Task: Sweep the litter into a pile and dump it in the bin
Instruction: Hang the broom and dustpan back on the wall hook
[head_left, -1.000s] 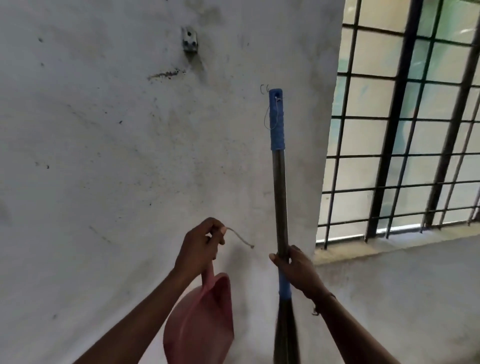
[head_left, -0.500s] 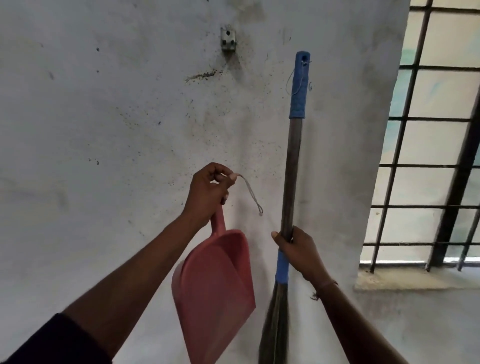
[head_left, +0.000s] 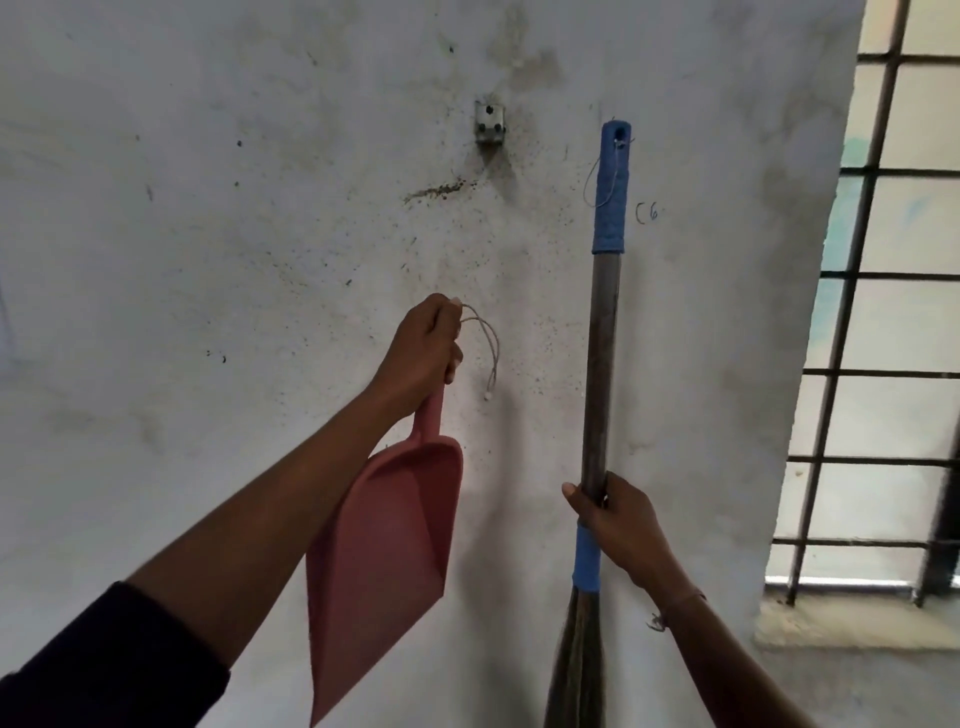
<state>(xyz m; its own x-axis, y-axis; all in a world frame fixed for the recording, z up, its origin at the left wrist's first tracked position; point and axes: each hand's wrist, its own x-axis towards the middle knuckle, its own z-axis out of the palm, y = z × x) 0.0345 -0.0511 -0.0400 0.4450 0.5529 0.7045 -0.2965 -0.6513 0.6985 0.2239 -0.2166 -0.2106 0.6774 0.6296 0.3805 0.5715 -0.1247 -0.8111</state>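
Left hand (head_left: 423, 349) is wrapped tight round the handle of a pink dustpan (head_left: 382, 561), which hangs scoop-down against the wall (head_left: 208, 260), with its string loop (head_left: 485, 343) dangling off the fist. Right hand (head_left: 618, 525) grips the broom (head_left: 602, 364) low on the metal shaft, just above the lower blue band, broom upright. Bristles and the dustpan's lip are cut off at the bottom edge. Small metal bracket (head_left: 489, 122) sits higher on the wall, barred window (head_left: 883, 338) off right.
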